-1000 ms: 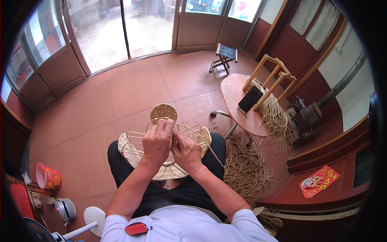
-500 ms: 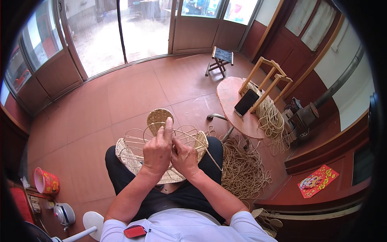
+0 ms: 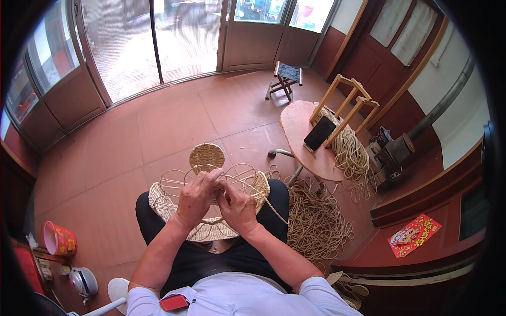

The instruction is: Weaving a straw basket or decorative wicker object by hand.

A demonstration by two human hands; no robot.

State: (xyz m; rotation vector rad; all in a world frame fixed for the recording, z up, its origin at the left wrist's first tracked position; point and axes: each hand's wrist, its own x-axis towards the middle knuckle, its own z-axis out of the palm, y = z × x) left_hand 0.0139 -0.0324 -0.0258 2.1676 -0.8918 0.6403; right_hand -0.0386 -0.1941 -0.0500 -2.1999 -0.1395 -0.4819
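Note:
A partly woven straw piece [image 3: 163, 204] with an open frame of loops and cords lies across my lap, its pale woven bands at the sides and near edge, a round woven disc [image 3: 206, 155] at the far side. My left hand [image 3: 196, 196] is closed with fingertips pinched on the cord near the middle top of the frame. My right hand [image 3: 237, 209] is closed beside it, fingers at the same spot, thumb bent. What exactly lies between the fingertips is mostly hidden. A cord hangs from the frame past my right hand.
A pink oval table [image 3: 295, 121] at my right holds a wooden frame, cord coils [image 3: 352, 158] and a black phone [image 3: 318, 134]. More cord [image 3: 319, 221] heaps on the floor below it. A folding stool [image 3: 285, 79] stands beyond; a bucket [image 3: 59, 238] and kettle [image 3: 83, 282] are at left.
My left hand's raised fingers have bent back down onto the cord, and both hands sit slightly lower and further left in view. The room has shifted slightly left as the camera moved.

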